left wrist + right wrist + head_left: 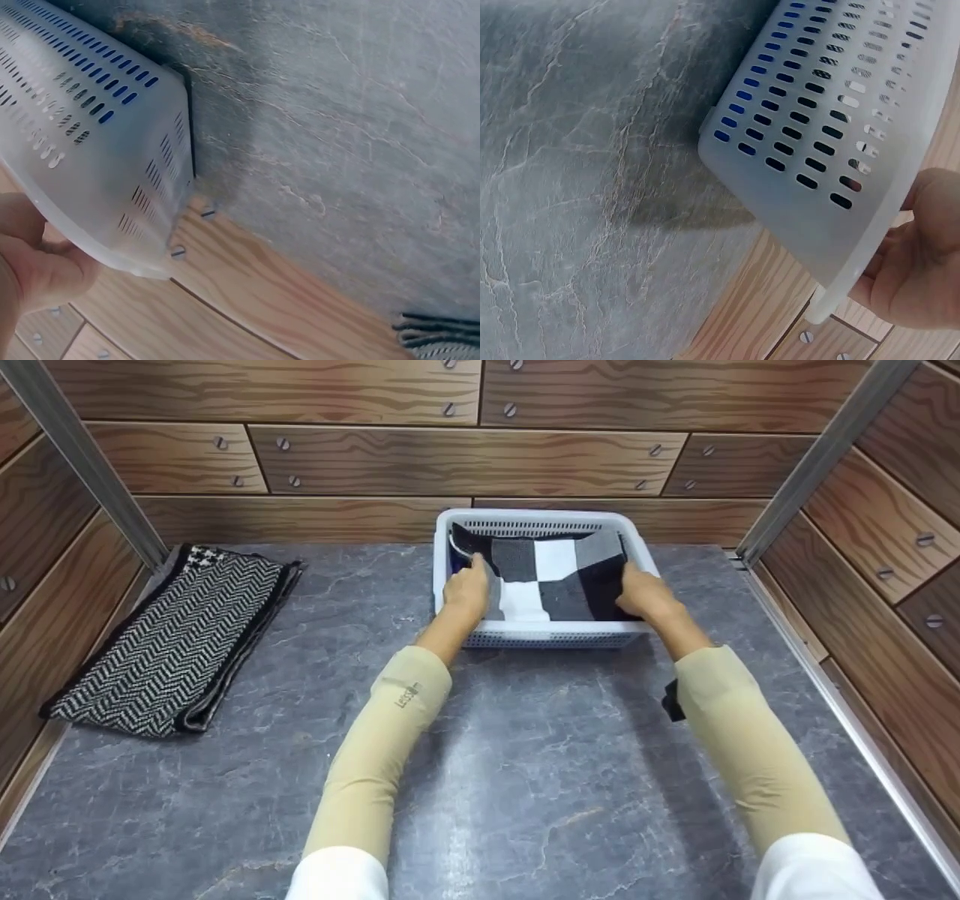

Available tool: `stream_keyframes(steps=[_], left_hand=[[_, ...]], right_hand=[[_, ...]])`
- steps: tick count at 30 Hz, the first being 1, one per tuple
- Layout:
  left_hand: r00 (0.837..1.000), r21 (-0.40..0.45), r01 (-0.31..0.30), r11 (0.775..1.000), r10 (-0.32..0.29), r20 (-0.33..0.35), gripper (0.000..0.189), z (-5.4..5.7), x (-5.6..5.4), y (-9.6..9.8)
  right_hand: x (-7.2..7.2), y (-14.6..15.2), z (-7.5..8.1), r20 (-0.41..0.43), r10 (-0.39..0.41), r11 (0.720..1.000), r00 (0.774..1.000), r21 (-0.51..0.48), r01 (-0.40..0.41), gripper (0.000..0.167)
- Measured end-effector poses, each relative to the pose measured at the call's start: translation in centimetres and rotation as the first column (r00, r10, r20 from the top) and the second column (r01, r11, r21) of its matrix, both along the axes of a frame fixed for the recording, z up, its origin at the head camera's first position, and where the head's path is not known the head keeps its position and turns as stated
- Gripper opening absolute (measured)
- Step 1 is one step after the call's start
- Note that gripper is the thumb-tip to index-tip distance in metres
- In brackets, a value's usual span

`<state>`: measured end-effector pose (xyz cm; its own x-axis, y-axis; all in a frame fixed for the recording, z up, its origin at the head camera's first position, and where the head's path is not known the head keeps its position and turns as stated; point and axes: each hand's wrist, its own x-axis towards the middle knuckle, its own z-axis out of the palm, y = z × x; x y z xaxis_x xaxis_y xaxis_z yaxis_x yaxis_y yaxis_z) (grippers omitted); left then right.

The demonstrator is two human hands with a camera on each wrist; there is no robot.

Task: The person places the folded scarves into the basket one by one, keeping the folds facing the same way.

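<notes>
A folded scarf [556,561] in black, grey and white checks lies inside a white plastic basket [551,627] at the back of the table. My left hand [466,591] reaches over the left rim and pinches the scarf's left edge, the thumb on top. Over the right rim, my right hand [645,592] grips the scarf's dark right edge. Something dark blue shows beneath the scarf at the left and through the basket's slots. Both wrist views look at the slotted basket wall, which hides the scarf edges and the fingertips from there.
A folded black-and-white herringbone scarf [176,641] lies at the left of the grey marbled tabletop [517,780]. Behind the basket rises a wood-patterned wall [465,461]. Similar panels and metal posts [821,465] bound both sides.
</notes>
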<state>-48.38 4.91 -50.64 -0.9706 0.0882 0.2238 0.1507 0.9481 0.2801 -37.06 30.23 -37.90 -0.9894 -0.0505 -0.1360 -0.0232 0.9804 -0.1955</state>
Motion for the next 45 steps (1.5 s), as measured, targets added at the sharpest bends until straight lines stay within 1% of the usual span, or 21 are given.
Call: stream_keyframes(steps=[1, 2, 3, 4, 5, 7, 8, 11, 14, 16, 19, 23, 25, 26, 29, 32, 33, 36, 39, 42, 45], left_hand=[[1.0, 0.0, 0.004, 1.0, -0.004, -0.023, 0.043, -0.9, -0.8, 0.1], [0.999, -0.014, 0.008, 1.0, -0.008, -0.048, 0.037, -2.5, -2.3, 0.3], [1.0, -0.045, 0.011, 0.999, -0.013, -0.029, 0.034, -4.5, -4.5, 0.7], [0.999, -0.092, 0.012, 0.996, -0.016, -0.047, 0.029, -6.0, -5.8, 1.0], [0.998, -0.138, 0.009, 0.99, -0.018, -0.06, 0.025, -8.3, -8.0, 1.3], [1.0, -0.233, 0.018, 0.972, -0.017, 0.009, 0.021, -10.8, -10.5, 1.9], [0.999, -0.277, 0.026, 0.961, -0.016, 0.041, 0.021, -11.1, -10.8, 2.1], [0.993, -0.34, 0.039, 0.94, 0.002, 0.119, 0.024, -9.2, -8.6, 2.1], [0.978, -0.358, 0.064, 0.932, 0.013, 0.209, 0.029, -5.3, -4.9, 1.6], [0.975, -0.34, 0.066, 0.938, 0.011, 0.22, 0.03, -3.4, -3.1, 1.4], [0.974, -0.289, 0.06, 0.955, 0.007, 0.227, 0.03, -1.4, -1.4, 1.1], [0.991, -0.245, 0.028, 0.969, 0.005, 0.134, 0.025, -0.8, -0.6, 0.9], [0.998, -0.248, 0.017, 0.969, -0.003, 0.056, 0.022, 0.2, 0.7, 0.5], [0.999, -0.248, 0.015, 0.969, -0.007, 0.035, 0.022, 1.2, 1.7, 0.3], [0.998, -0.194, 0.044, 0.98, -0.033, 0.06, 0.022, 6.2, 6.2, -0.8], [0.992, -0.069, 0.078, 0.995, -0.07, 0.107, 0.022, 11.1, 11.1, -2.5], [0.993, -0.019, 0.084, 0.996, -0.082, 0.083, 0.02, 11.9, 12.1, -3.1], [0.996, 0.092, 0.085, 0.992, -0.087, 0.013, 0.017, 13.2, 14.4, -4.9], [0.997, 0.186, 0.066, 0.98, -0.06, -0.039, 0.017, 13.6, 15.8, -6.3], [0.995, 0.246, 0.067, 0.967, -0.046, -0.089, 0.02, 13.6, 17.0, -7.6], [0.989, 0.277, 0.082, 0.957, -0.044, -0.14, 0.021, 13.3, 18.1, -9.1]], right_hand=[[0.1, 0.0, -0.1, -0.02, 0.008, 1.0, 1.0, 0.02, -0.007, 0.047], [0.2, 0.1, -0.3, -0.046, 0.019, 0.999, 0.999, 0.044, -0.017, 0.042], [0.4, 0.0, -0.4, -0.069, 0.033, 0.997, 0.997, 0.068, -0.028, 0.036], [0.5, 0.1, -0.5, -0.091, 0.045, 0.995, 0.995, 0.09, -0.037, 0.032], [0.5, 0.0, -0.7, -0.109, 0.057, 0.992, 0.992, 0.114, -0.044, 0.027], [0.6, -0.1, -0.9, -0.138, 0.074, 0.987, 0.988, 0.15, -0.053, 0.022], [0.6, -0.2, -1.1, -0.147, 0.075, 0.986, 0.986, 0.159, -0.051, 0.022], [0.5, -0.6, -1.3, -0.143, 0.05, 0.987, 0.988, 0.16, -0.027, 0.022], [0.4, -1.0, -1.5, -0.127, 0.035, 0.986, 0.991, 0.164, -0.014, 0.023], [0.4, -1.1, -1.4, -0.121, 0.035, 0.986, 0.992, 0.167, -0.015, 0.024], [0.6, -1.0, -1.2, -0.138, 0.046, 0.985, 0.989, 0.173, -0.022, 0.024], [1.3, -0.7, -1.0, -0.197, 0.049, 0.988, 0.979, 0.152, -0.018, 0.024], [1.8, -0.6, -0.9, -0.228, 0.044, 0.992, 0.973, 0.127, -0.015, 0.023], [2.1, -0.6, -0.8, -0.245, 0.039, 0.993, 0.969, 0.114, -0.012, 0.023], [2.8, -0.4, -0.3, -0.321, 0.031, 0.997, 0.947, 0.075, -0.007, 0.02], [3.5, -0.5, 0.1, -0.427, 0.022, 1.0, 0.904, 0.016, -0.017, 0.018], [3.7, -0.6, 0.2, -0.463, 0.02, 1.0, 0.886, -0.007, -0.026, 0.018], [4.3, -1.2, 0.6, -0.554, 0.016, 0.994, 0.833, -0.081, -0.073, 0.017], [5.1, -2.3, 1.0, -0.613, 0.018, 0.982, 0.79, -0.138, -0.129, 0.015], [6.0, -3.7, 1.2, -0.646, 0.019, 0.964, 0.763, -0.192, -0.186, 0.012], [7.1, -5.4, 1.2, -0.657, 0.029, 0.939, 0.754, -0.241, -0.246, 0.01]])
